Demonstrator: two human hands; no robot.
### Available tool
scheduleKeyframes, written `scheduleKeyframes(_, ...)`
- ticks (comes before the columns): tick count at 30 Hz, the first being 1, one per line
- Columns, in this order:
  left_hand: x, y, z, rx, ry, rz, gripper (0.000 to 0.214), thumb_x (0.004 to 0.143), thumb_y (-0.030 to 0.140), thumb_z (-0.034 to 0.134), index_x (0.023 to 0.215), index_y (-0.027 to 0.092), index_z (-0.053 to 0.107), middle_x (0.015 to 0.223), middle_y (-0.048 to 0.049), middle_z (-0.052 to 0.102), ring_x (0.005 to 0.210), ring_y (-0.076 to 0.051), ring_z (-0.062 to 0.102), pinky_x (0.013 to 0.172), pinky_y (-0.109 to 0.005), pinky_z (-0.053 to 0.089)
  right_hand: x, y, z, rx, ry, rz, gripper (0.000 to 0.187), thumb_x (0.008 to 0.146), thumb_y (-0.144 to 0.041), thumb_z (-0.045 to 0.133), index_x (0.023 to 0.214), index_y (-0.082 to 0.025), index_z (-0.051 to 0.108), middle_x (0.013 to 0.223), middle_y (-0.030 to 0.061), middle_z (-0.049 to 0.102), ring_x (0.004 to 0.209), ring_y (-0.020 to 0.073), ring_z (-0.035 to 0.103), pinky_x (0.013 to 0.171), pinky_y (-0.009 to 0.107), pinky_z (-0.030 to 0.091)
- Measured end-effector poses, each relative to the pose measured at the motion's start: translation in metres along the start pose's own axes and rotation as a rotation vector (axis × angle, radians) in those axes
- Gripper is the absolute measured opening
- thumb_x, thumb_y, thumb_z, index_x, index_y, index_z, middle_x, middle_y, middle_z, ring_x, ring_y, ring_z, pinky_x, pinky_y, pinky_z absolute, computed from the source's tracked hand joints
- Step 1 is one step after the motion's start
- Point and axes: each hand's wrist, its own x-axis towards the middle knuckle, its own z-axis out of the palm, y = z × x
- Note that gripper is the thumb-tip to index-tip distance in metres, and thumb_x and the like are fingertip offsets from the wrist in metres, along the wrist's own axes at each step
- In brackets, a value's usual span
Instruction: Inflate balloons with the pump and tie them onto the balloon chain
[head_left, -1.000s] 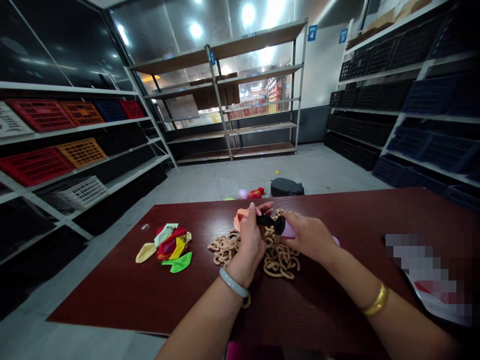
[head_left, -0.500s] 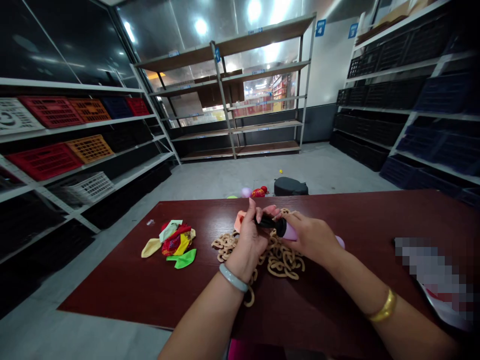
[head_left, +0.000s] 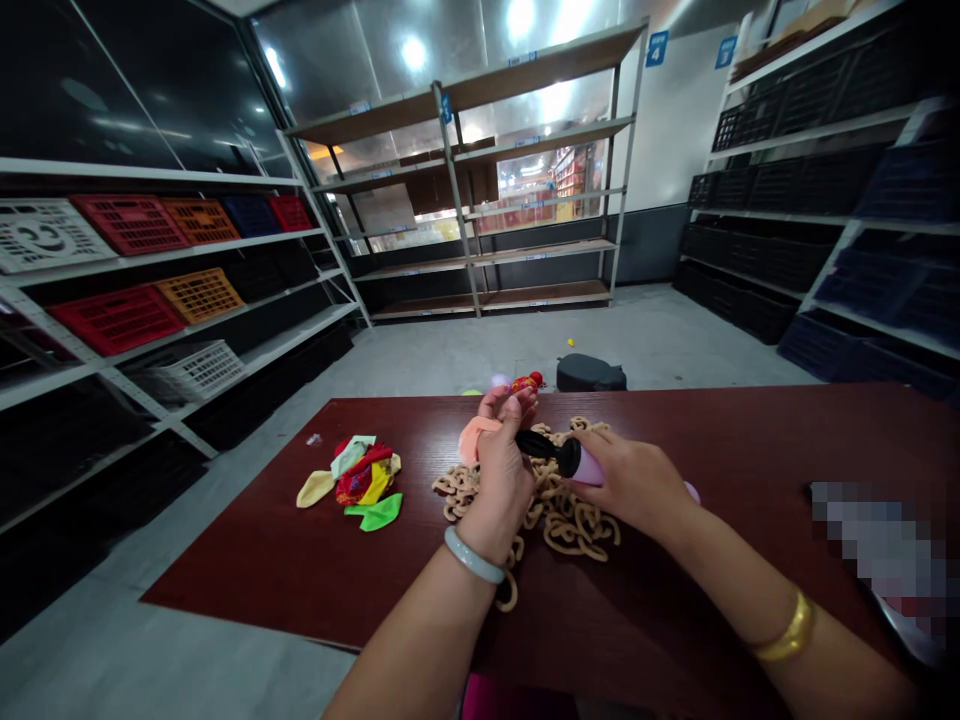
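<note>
My right hand (head_left: 637,485) is wrapped round the pale purple barrel of a balloon hand pump (head_left: 589,467). Its black nozzle end points left, toward my left hand (head_left: 504,455). A limp peach balloon (head_left: 472,440) is gripped in my left hand and sticks out on its far left side. The nozzle tip meets my left hand near the thumb; whether it sits inside the balloon's neck is hidden. Beneath both hands lies a heap of tan curled loops (head_left: 574,520). To the left is a small pile of uninflated balloons (head_left: 367,480) in red, yellow, green and cream.
The dark red-brown table (head_left: 262,560) spans the front. A partly pixelated flat object (head_left: 877,560) lies at its right. Beyond the table are a dark grey stool-like item (head_left: 591,373) and a red ball-like piece (head_left: 527,382) on the floor. Shelves with crates (head_left: 131,222) line the sides.
My left hand has turned, its fingers now pointing up and away, and more of the peach balloon shows. My right hand still holds the pump. The whole view has shifted slightly.
</note>
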Motion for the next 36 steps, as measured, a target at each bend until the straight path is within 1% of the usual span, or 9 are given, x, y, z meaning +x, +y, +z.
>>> scheduleKeyframes(5,-0.001,0.003,0.002,-0.026,-0.049,0.014,0.039,0.075,0.02,0.072,0.108,0.019,0.053,0.091,-0.0065,0.07,0.086,-0.017,0.068,0.095,-0.037,0.044,0.0,0.003,0.002,-0.018,0.022,-0.001,0.056,0.08,-0.054,0.056,0.127,-0.024,0.048,0.124,0.0083,0.06,0.094,0.0267,0.065,0.073,0.039,0.051)
scheduleKeyframes(11,-0.003,0.001,0.0,0.012,0.018,0.024,0.036,0.084,0.049,0.058,0.096,0.014,0.058,0.078,-0.0087,0.071,0.076,-0.019,0.069,0.085,-0.038,0.049,-0.001,0.004,0.002,-0.027,0.046,-0.03,0.055,0.08,-0.052,0.057,0.126,-0.024,0.048,0.125,0.0093,0.06,0.093,0.0269,0.066,0.071,0.038,0.052)
scheduleKeyframes(14,-0.006,-0.005,-0.001,0.078,0.058,0.077,0.03,0.083,0.045,0.06,0.09,0.015,0.057,0.074,-0.0066,0.07,0.074,-0.019,0.069,0.083,-0.037,0.049,-0.002,0.006,0.003,-0.017,0.044,-0.047,0.053,0.08,-0.053,0.057,0.124,-0.024,0.05,0.122,0.009,0.061,0.092,0.0271,0.066,0.07,0.038,0.052)
scheduleKeyframes(18,-0.017,-0.012,0.004,0.121,0.022,0.084,0.028,0.084,0.039,0.061,0.099,0.017,0.055,0.077,-0.0077,0.072,0.077,-0.02,0.069,0.082,-0.037,0.049,-0.002,0.01,0.006,0.011,0.071,-0.078,0.054,0.081,-0.054,0.055,0.124,-0.022,0.05,0.123,0.0101,0.061,0.096,0.0274,0.065,0.075,0.038,0.051)
scheduleKeyframes(24,-0.024,-0.014,0.009,0.003,0.015,-0.023,0.028,0.084,0.035,0.062,0.106,0.018,0.055,0.087,-0.0079,0.071,0.082,-0.019,0.068,0.084,-0.037,0.048,-0.002,0.007,0.004,0.004,0.097,-0.111,0.054,0.082,-0.053,0.055,0.125,-0.021,0.049,0.123,0.0113,0.06,0.097,0.0262,0.064,0.076,0.036,0.05)
scheduleKeyframes(26,-0.021,-0.011,0.008,-0.039,0.01,-0.065,0.023,0.084,0.033,0.062,0.102,0.019,0.056,0.068,-0.0012,0.066,0.065,-0.014,0.065,0.071,-0.031,0.05,-0.001,0.002,0.004,-0.005,0.095,-0.108,0.053,0.082,-0.053,0.055,0.123,-0.02,0.05,0.121,0.0123,0.061,0.096,0.0262,0.064,0.075,0.035,0.05)
scheduleKeyframes(29,-0.012,-0.001,0.005,-0.099,-0.033,-0.074,0.017,0.084,0.031,0.062,0.096,0.019,0.058,0.044,0.0089,0.039,0.039,-0.006,0.042,0.048,-0.021,0.037,0.002,-0.005,0.006,-0.01,0.085,-0.088,0.053,0.082,-0.055,0.054,0.121,-0.019,0.051,0.115,0.0136,0.064,0.092,0.026,0.065,0.073,0.035,0.05)
scheduleKeyframes(31,-0.004,0.008,0.002,-0.123,-0.029,-0.056,0.017,0.083,0.029,0.063,0.097,0.02,0.059,0.043,0.0103,0.03,0.036,-0.005,0.032,0.043,-0.019,0.029,0.003,-0.006,0.008,-0.027,0.073,-0.076,0.053,0.082,-0.056,0.052,0.12,-0.019,0.052,0.112,0.0135,0.065,0.09,0.0263,0.065,0.071,0.035,0.05)
scheduleKeyframes(36,0.018,0.033,-0.011,-0.149,-0.041,-0.02,0.023,0.082,0.022,0.064,0.104,0.019,0.059,0.045,0.0102,0.027,0.037,-0.005,0.029,0.042,-0.02,0.024,0.001,0.012,0.009,-0.08,0.08,-0.073,0.058,0.082,-0.06,0.05,0.124,-0.021,0.051,0.115,0.0114,0.064,0.093,0.0269,0.065,0.069,0.036,0.051)
